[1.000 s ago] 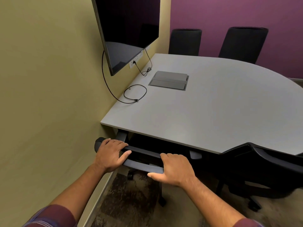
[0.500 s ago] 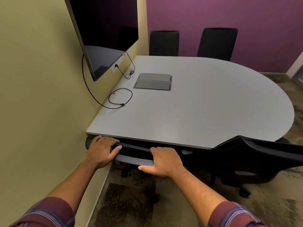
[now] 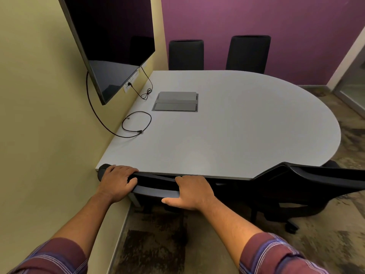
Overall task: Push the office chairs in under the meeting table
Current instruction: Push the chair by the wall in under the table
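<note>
A black office chair (image 3: 156, 184) stands at the near edge of the grey meeting table (image 3: 246, 131), its backrest top right against the tabletop edge. My left hand (image 3: 118, 179) grips the left end of that backrest, next to the wall. My right hand (image 3: 192, 191) grips the backrest's right part. A second black chair (image 3: 308, 186) stands to the right, angled, its backrest overlapping the table edge. Two more black chairs (image 3: 186, 54) (image 3: 247, 53) stand tucked in at the far side.
A yellow wall (image 3: 43, 125) runs close on the left with a dark screen (image 3: 112, 42) mounted on it. Black cables (image 3: 136, 123) lie on the table by a grey socket box (image 3: 175, 101). A purple wall is at the back, patterned carpet (image 3: 325, 244) on the floor.
The chair in my hands has moved forward under the table; its backrest now meets the tabletop edge. My view has drawn back and shifted right.
</note>
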Motion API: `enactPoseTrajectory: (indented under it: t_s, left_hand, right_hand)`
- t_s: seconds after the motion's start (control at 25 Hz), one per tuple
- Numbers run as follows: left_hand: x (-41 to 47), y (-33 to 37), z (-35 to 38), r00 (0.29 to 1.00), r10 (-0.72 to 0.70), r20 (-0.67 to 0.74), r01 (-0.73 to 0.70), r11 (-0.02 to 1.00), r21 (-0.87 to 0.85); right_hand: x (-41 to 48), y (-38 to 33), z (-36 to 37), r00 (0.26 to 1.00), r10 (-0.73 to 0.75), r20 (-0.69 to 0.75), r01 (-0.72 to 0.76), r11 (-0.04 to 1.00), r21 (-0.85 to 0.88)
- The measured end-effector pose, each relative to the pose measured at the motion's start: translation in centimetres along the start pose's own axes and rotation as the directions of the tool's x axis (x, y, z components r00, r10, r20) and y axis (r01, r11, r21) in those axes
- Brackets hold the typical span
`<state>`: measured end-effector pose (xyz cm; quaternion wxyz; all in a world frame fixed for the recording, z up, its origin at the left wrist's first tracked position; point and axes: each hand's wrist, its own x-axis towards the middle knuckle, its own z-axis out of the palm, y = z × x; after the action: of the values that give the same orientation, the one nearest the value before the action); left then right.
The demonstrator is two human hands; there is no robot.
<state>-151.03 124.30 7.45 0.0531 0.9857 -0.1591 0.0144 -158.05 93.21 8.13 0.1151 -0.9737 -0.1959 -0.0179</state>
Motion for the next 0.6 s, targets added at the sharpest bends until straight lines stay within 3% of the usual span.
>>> enactPoseTrajectory:
  t_s: [0.6]
  left_hand:
    - [-0.7,3.8,1.2,0.998,-0.058,-0.011,0.058,0.998,-0.003]
  right_hand:
    - [-1.2,3.8,-0.3,0.999,-0.034,0.02,0.034,0.999,-0.01]
